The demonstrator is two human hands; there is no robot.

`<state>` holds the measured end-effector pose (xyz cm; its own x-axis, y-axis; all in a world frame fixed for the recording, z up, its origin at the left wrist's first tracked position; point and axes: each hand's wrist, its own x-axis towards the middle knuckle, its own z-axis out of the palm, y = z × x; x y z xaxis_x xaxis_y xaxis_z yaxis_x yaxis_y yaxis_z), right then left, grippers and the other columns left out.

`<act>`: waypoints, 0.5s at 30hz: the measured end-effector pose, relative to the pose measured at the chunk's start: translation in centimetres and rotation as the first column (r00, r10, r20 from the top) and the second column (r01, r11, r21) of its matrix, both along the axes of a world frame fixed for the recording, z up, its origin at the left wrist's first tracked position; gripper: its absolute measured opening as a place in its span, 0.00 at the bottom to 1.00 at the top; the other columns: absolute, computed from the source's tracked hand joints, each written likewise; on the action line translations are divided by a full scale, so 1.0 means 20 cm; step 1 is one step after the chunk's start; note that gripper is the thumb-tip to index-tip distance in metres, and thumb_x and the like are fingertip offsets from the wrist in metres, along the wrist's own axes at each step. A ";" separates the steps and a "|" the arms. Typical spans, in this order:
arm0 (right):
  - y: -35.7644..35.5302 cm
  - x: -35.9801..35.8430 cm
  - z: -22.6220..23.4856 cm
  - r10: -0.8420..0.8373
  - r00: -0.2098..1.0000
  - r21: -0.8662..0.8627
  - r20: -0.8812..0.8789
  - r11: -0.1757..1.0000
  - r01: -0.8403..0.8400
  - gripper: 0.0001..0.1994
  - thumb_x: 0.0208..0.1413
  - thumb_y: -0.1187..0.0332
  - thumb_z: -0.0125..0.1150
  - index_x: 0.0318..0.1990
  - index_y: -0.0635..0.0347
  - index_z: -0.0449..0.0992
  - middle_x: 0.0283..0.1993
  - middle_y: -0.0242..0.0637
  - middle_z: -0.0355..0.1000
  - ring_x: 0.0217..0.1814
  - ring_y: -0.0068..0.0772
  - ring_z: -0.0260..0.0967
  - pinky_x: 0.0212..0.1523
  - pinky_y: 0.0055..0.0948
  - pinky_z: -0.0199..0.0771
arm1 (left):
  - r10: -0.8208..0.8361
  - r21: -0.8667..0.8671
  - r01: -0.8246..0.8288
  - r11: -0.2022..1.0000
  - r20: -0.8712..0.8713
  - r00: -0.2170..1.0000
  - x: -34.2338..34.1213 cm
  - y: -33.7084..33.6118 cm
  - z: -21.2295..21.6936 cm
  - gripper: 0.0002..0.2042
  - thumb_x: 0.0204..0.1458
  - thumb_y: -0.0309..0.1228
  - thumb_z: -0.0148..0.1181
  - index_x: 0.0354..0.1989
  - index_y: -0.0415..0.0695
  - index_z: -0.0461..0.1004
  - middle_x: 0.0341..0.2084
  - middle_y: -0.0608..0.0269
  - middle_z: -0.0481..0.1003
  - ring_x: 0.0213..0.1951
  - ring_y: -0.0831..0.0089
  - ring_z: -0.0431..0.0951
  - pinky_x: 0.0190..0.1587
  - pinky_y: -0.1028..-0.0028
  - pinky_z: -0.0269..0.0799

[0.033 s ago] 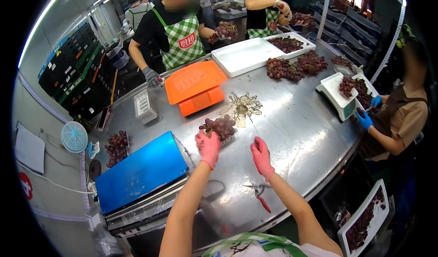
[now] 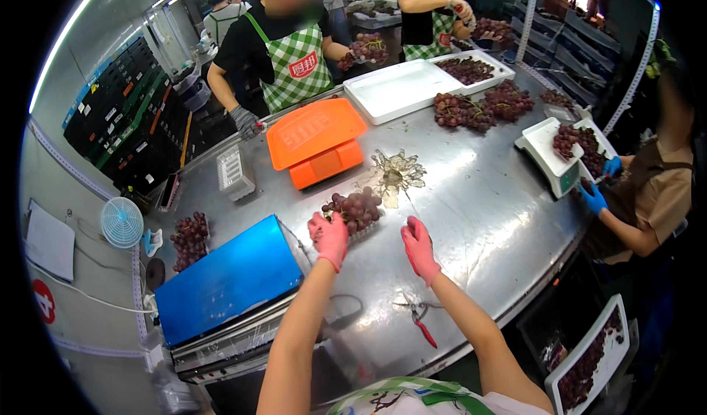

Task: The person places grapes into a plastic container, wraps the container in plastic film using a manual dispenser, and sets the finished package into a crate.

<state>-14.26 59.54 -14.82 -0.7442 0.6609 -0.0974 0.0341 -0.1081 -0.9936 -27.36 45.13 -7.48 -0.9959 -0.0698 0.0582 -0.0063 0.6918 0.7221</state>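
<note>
A bunch of dark red grapes (image 2: pixel 358 207) sits in a clear plastic punnet (image 2: pixel 363 232) on the metal table. At its near left side is my left hand (image 2: pixel 328 240) in a pink glove, fingers slightly bent and apart, beside the grapes. Whether the fingertips touch them I cannot tell. My right hand (image 2: pixel 422 253), also gloved in pink, hovers over the bare metal to the right of the punnet with its fingers extended and holds nothing. Red-handled pruning shears (image 2: pixel 420 319) lie with blades parted on the table below my right hand.
A blue-topped wrapping machine (image 2: pixel 228 275) stands at left, with a second grape punnet (image 2: pixel 190 242) behind it. Beyond my hands are an orange scale (image 2: pixel 317 139), a clear flattened decoration (image 2: pixel 398 172), white trays (image 2: pixel 398 91) and loose grapes (image 2: pixel 508 100). Co-workers stand across and at right.
My left hand has shifted slightly left, away from the middle of the grapes. My right hand has moved very slightly left; the punnet stays in place.
</note>
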 end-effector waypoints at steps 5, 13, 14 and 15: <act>0.21 -0.55 -0.15 0.124 0.962 0.243 0.242 0.953 -0.183 0.23 0.55 0.61 0.56 0.55 0.64 0.62 0.36 0.31 0.66 0.31 0.17 0.59 0.27 0.22 0.61 | 0.030 0.157 -0.099 0.983 0.392 0.920 -0.30 -0.10 -0.24 0.36 0.49 0.56 0.48 0.54 0.33 0.59 0.52 0.39 0.61 0.54 0.50 0.64 0.53 0.61 0.62; 0.29 -0.72 0.05 0.472 0.780 0.020 0.411 0.850 -0.526 0.31 0.48 0.48 0.57 0.50 0.67 0.64 0.34 0.42 0.71 0.40 0.30 0.68 0.41 0.28 0.67 | -0.222 0.439 -0.099 0.893 0.620 0.753 -0.47 -0.15 -0.48 0.35 0.49 0.57 0.44 0.41 0.28 0.70 0.31 0.47 0.74 0.31 0.60 0.75 0.33 0.65 0.71; 0.30 -0.71 0.06 0.514 0.770 -0.043 0.379 0.841 -0.540 0.31 0.48 0.48 0.58 0.50 0.67 0.64 0.34 0.41 0.71 0.39 0.27 0.67 0.40 0.26 0.67 | -0.260 0.481 -0.126 0.868 0.655 0.710 -0.48 -0.14 -0.48 0.35 0.49 0.58 0.44 0.41 0.28 0.70 0.31 0.48 0.74 0.29 0.61 0.75 0.31 0.66 0.71; 0.29 -0.73 -0.05 0.557 0.743 -0.163 0.372 0.827 -0.538 0.30 0.49 0.50 0.59 0.51 0.66 0.63 0.37 0.40 0.70 0.39 0.22 0.65 0.38 0.22 0.66 | -0.206 0.441 -0.119 0.889 0.619 0.758 -0.46 -0.15 -0.50 0.33 0.49 0.56 0.46 0.39 0.29 0.70 0.28 0.51 0.74 0.26 0.62 0.74 0.26 0.66 0.70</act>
